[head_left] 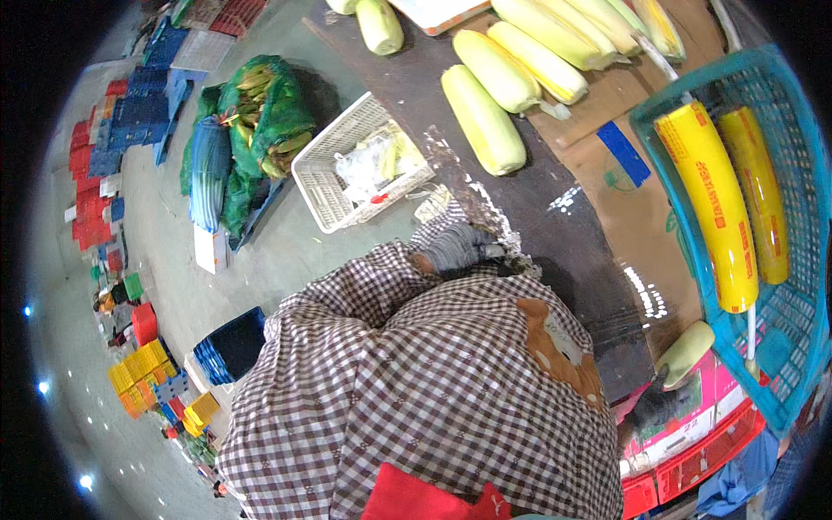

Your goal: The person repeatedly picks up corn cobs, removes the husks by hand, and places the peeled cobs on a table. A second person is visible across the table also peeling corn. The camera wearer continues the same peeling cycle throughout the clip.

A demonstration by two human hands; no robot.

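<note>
My left hand (457,247), in a grey glove, rests by the near edge of the dark table (576,238). Its fingers look curled together, with nothing visible in them. On the right, my right hand (650,406) is dark and partly in shadow; it appears to grip the lower end of a pale green ear of corn (687,354) above a pink-and-white box (706,416). Across the table lie husk-covered ears of corn, the nearest ear (484,120) apart from the others. Several more ears (555,33) are grouped at the far side.
A teal basket (802,334) at the right holds two yellow printed rolls (712,208). Flattened cardboard (624,234) covers part of the table. On the floor are a white crate (316,165) with plastic bags and a green mesh sack (260,113). Red crates (711,459) stand at lower right.
</note>
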